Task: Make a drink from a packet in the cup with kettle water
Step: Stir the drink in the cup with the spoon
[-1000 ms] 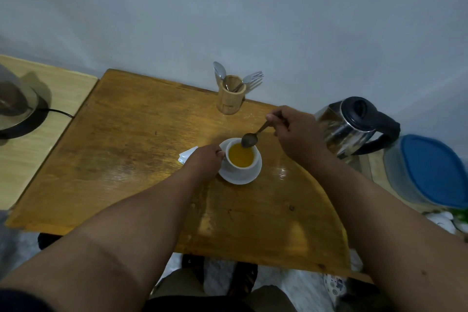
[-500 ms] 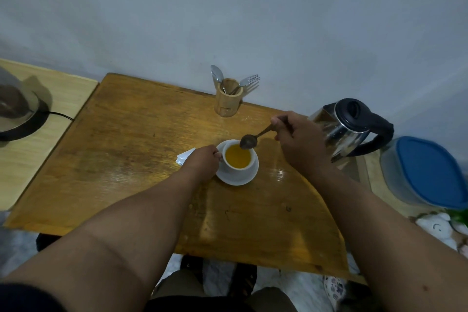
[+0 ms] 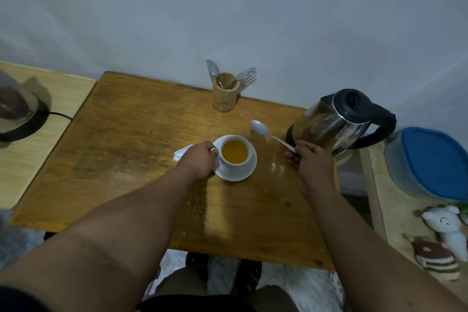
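A white cup (image 3: pixel 247 161) full of orange drink stands on a white saucer (image 3: pixel 239 175) in the middle of the wooden table (image 3: pixel 131 149). My left hand (image 3: pixel 200 161) grips the cup's left side. My right hand (image 3: pixel 310 161) holds a metal spoon (image 3: pixel 263 131) by its handle, the bowl raised to the upper right of the cup and clear of it. A white packet (image 3: pixel 181 153) peeks out behind my left hand. The steel kettle (image 3: pixel 336 121) with a black lid and handle stands at the table's right edge, just behind my right hand.
A wooden holder (image 3: pixel 225 95) with a spoon and forks stands at the table's back edge by the wall. A second appliance (image 3: pixel 15 109) with a cord sits on a pale side table at left. At right are a blue-lidded container (image 3: pixel 430 162) and soft toys (image 3: pixel 442 243).
My right hand has lifted the spoon off the cup and swung it to the right, toward the kettle. My left hand has stayed on the cup.
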